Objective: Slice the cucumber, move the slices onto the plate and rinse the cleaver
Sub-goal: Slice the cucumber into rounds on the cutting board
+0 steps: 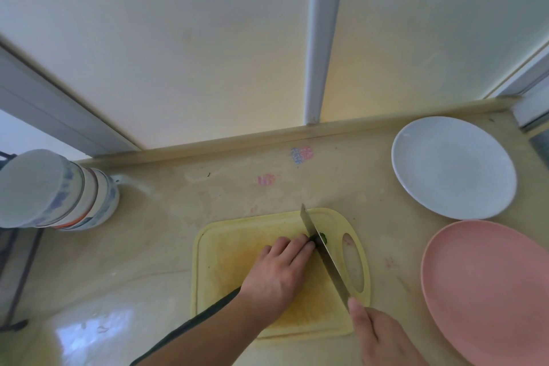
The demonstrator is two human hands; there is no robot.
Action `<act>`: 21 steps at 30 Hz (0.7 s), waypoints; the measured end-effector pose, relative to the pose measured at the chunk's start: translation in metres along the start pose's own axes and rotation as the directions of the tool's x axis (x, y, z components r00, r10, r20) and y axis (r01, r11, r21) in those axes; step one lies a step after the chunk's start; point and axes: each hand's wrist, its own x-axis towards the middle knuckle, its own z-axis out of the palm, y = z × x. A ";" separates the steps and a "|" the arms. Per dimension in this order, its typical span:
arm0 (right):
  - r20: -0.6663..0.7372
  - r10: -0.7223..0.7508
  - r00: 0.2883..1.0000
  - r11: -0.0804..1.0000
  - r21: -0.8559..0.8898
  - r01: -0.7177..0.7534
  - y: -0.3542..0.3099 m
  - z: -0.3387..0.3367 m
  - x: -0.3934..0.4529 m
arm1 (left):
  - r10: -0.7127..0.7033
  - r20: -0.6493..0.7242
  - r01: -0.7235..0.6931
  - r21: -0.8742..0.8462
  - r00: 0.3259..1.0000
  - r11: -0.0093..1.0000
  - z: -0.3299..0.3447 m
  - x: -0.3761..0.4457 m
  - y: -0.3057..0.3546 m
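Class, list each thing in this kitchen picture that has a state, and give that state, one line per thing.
Cucumber: on the board, under the blade, mostly hidden.
Cleaver: edge down on the cucumber.
Left hand: holds the cucumber.
Right hand: grips the cleaver's handle.
Cutting board: flat, stained.
White plate: empty.
Pink plate: empty.
Bowls: stacked.

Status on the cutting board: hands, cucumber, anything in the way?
Left hand pressing down on cucumber, mostly hidden under its fingers. Right hand gripping cleaver, blade at cucumber's end. White plate and pink plate bare, nothing blocking.
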 end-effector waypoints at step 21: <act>-0.048 -0.048 0.998 0.987 0.153 0.055 -0.003 0.003 -0.012 | -0.020 -0.038 0.017 -0.074 0.999 0.997 0.001 0.000 -0.001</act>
